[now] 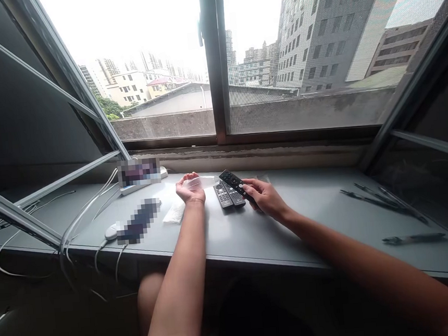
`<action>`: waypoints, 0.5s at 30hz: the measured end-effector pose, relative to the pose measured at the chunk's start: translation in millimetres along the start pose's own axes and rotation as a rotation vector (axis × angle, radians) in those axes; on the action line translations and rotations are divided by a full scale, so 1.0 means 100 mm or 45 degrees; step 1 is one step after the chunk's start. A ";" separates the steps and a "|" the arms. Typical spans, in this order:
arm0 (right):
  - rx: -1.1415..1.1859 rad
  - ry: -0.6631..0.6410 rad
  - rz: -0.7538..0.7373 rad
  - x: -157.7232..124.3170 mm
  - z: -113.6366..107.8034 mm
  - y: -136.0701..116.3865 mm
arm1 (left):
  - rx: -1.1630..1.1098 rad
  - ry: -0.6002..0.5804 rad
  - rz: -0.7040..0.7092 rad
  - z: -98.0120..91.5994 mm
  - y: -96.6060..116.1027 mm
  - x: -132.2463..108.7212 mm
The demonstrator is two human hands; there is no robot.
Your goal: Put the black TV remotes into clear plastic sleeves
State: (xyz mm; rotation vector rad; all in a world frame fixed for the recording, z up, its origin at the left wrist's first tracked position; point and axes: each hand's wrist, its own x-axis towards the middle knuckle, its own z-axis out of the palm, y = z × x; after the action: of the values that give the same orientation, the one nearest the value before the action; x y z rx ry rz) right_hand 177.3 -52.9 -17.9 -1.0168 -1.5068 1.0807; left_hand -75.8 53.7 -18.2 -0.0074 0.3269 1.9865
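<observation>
My right hand (pixel 263 196) grips a black remote control (pixel 233 182), tilted up to the left with its buttons facing up. Beneath it on the desk lie two more remotes side by side: one with grey keys (pixel 223 195) and a darker one (pixel 236 195), partly covered by the held remote. To their left, my left hand (pixel 190 191) is turned palm up with curled fingers around a clear plastic bag (pixel 205 182), which stretches toward the held remote. A white folded packet (pixel 173 213) rests on the desk just left of my left wrist.
The grey desk (pixel 253 238) runs below a window. At left are a power strip (pixel 143 186), white cables (pixel 89 200), a round white charger (pixel 112 231) and blurred-out items. Pens (pixel 414 238) and dark thin tools (pixel 371 197) lie at right. Metal frame bars (pixel 68 179) slant at left.
</observation>
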 end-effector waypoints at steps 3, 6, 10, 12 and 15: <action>-0.013 -0.004 -0.007 0.00 0.00 0.00 | -0.030 0.016 -0.011 0.01 0.01 -0.01; -0.031 0.009 -0.005 -0.01 0.01 -0.02 | -0.068 0.014 -0.024 0.02 0.00 -0.02; -0.017 0.021 0.022 -0.02 0.02 -0.05 | -0.073 -0.004 -0.015 0.00 -0.01 0.00; 0.078 0.027 0.077 0.00 0.02 -0.06 | -0.061 -0.014 -0.006 -0.01 0.00 0.02; 0.318 0.030 0.193 0.03 0.02 -0.05 | -0.018 -0.029 0.011 -0.03 0.00 0.04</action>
State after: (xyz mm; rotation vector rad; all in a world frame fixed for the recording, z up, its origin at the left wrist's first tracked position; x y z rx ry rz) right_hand 174.1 -51.4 -12.7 -0.9754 -1.2535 1.3230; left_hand -77.8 56.8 -21.3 0.0076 0.2983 1.9960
